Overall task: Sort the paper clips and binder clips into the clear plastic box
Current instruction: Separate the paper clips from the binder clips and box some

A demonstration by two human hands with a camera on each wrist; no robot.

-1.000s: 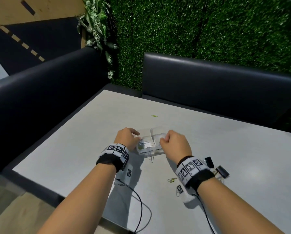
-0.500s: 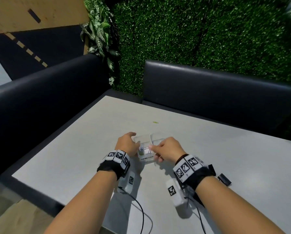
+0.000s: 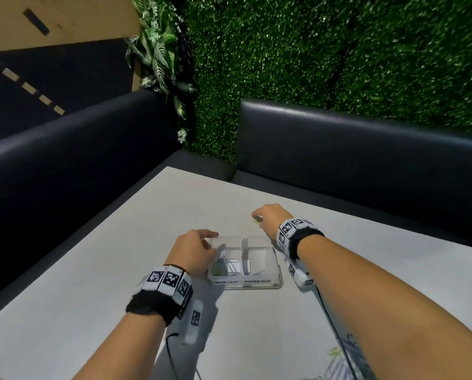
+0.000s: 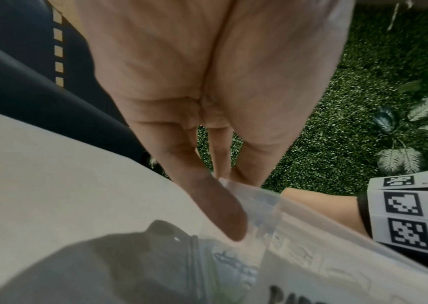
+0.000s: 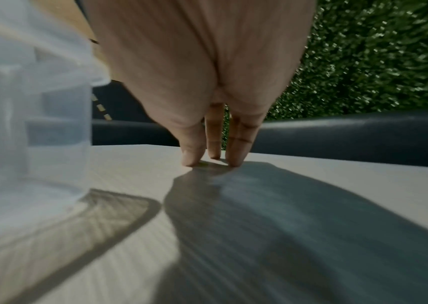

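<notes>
The clear plastic box [image 3: 274, 281] has two compartments and stands on the table between my hands. Its left compartment holds several paper clips [image 3: 224, 266], green and silver; the right one looks bare. My left hand [image 3: 199, 248] grips the box's left wall, the thumb [image 4: 220, 211] pressed against the plastic [image 4: 311, 246]. Just beyond the box's far right corner, my right hand [image 3: 259, 218] curls its fingers down onto a green paper clip [image 3: 255, 221]. In the right wrist view the fingertips [image 5: 193, 160] pinch together on the tabletop, with a hint of green [image 5: 203, 163] under them.
More loose clips [image 3: 336, 352] lie blurred by my right forearm near the front edge. A black cable [image 3: 172, 352] runs off the front of the grey table [image 3: 119, 256]. Dark bench backs [image 3: 339, 133] enclose the table's left and far sides.
My right hand has left the box and reached past its far side to the green clip. The left hand has stayed on the box's left wall.
</notes>
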